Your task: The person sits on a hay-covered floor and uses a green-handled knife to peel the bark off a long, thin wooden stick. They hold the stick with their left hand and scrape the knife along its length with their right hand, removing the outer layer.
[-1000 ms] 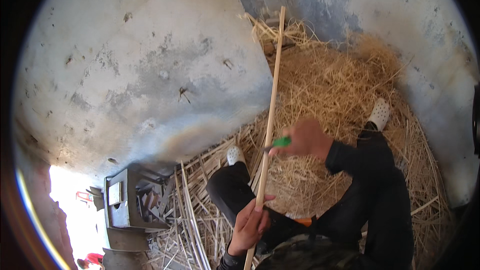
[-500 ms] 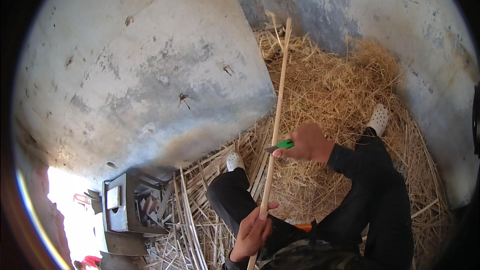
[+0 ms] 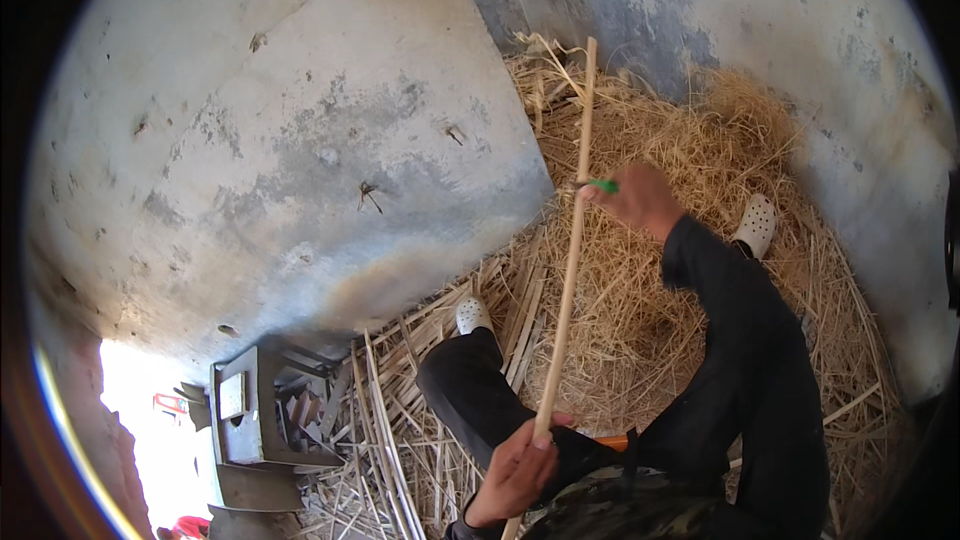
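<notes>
A long pale strip, which looks like bamboo or wood [image 3: 571, 285], slants up and away from my lap, with curled shavings [image 3: 553, 58] peeling near its far end. Its lower part is gripped by my left hand [image 3: 518, 472], the fingers wrapped round it. My right hand [image 3: 640, 200], a little blurred, is closed on a knife with a green handle [image 3: 603, 185]. The dark blade lies against the strip's upper half.
Straw and fine shavings [image 3: 640, 310] cover the floor between my legs. Split strips [image 3: 385, 440] lie at the left beside a dark wooden stool-like frame [image 3: 262, 410]. Stained walls [image 3: 300, 140] stand close at left and right. White perforated clogs [image 3: 473, 316] are on my feet.
My right hand and the knife have moved up along the strip, away from my body. The strip's far end and my left hand have shifted slightly right.
</notes>
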A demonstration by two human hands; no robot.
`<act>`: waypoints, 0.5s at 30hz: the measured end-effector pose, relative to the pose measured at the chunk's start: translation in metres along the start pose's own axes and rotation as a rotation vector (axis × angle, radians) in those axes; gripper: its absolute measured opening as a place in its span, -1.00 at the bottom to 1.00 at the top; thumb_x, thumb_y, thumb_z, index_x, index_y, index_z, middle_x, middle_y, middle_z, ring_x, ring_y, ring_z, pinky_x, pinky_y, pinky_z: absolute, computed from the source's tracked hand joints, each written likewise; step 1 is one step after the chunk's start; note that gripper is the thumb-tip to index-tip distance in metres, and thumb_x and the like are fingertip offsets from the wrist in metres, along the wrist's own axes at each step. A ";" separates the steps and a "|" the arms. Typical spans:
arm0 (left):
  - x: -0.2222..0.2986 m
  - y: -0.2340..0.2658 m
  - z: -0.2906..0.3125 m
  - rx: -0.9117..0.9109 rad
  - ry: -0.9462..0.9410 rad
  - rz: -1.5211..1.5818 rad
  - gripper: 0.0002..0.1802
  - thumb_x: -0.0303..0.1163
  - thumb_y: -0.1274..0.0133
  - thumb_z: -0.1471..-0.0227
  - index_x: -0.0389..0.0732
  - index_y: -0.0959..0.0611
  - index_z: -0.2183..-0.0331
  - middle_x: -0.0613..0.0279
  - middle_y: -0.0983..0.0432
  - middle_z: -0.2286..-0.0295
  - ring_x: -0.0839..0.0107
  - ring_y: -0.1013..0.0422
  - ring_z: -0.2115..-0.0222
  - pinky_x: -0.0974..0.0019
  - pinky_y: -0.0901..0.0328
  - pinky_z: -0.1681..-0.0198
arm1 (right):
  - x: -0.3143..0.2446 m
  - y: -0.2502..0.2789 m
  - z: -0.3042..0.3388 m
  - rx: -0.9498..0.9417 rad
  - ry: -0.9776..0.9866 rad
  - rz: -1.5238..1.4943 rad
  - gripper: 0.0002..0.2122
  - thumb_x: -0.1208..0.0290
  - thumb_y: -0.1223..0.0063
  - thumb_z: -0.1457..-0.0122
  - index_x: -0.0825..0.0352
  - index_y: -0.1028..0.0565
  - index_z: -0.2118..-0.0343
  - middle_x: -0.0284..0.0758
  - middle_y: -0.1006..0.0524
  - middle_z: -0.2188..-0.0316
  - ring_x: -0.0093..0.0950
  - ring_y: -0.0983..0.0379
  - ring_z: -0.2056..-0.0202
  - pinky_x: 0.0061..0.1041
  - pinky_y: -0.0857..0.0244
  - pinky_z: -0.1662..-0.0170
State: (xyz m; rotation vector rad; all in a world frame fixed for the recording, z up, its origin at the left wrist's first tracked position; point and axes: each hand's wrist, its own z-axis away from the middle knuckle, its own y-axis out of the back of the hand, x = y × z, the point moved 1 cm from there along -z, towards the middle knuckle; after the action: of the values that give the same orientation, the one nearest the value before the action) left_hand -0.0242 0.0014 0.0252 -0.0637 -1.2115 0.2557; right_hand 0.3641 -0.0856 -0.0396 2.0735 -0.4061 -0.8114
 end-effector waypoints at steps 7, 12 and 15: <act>-0.010 -0.004 0.000 -0.075 0.030 0.020 -0.57 -0.25 0.30 -0.30 -0.35 -0.31 -0.06 0.51 -0.09 0.71 0.70 -0.04 0.68 0.56 0.02 0.59 | 0.081 0.011 -0.034 0.170 -0.187 0.108 -0.29 -0.49 0.31 -0.02 0.15 -0.17 0.86 -0.54 0.01 0.86 -0.58 0.07 0.83 -0.47 0.21 0.77; -0.013 -0.012 -0.009 -0.144 0.035 -0.038 -0.57 -0.25 0.36 -0.32 -0.33 -0.30 -0.08 0.51 -0.07 0.69 0.70 0.00 0.68 0.56 0.05 0.60 | 0.120 0.013 -0.027 0.096 -0.332 0.289 -0.31 -0.46 0.38 -0.07 0.12 -0.11 0.85 -0.56 0.05 0.84 -0.62 0.10 0.82 -0.50 0.23 0.76; -0.020 -0.004 -0.015 -0.124 0.023 -0.005 -0.56 -0.23 0.36 -0.33 -0.32 -0.32 -0.08 0.51 -0.08 0.71 0.70 -0.01 0.70 0.57 0.03 0.62 | 0.120 0.018 -0.030 0.037 -0.419 0.177 -0.31 -0.45 0.36 -0.08 0.15 -0.11 0.84 -0.57 0.04 0.84 -0.62 0.16 0.81 -0.48 0.28 0.75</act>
State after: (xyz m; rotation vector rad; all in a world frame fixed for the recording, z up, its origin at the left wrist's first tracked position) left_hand -0.0166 -0.0063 0.0023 -0.1709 -1.2037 0.1742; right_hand 0.4731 -0.1436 -0.0607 1.8622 -0.8253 -1.1372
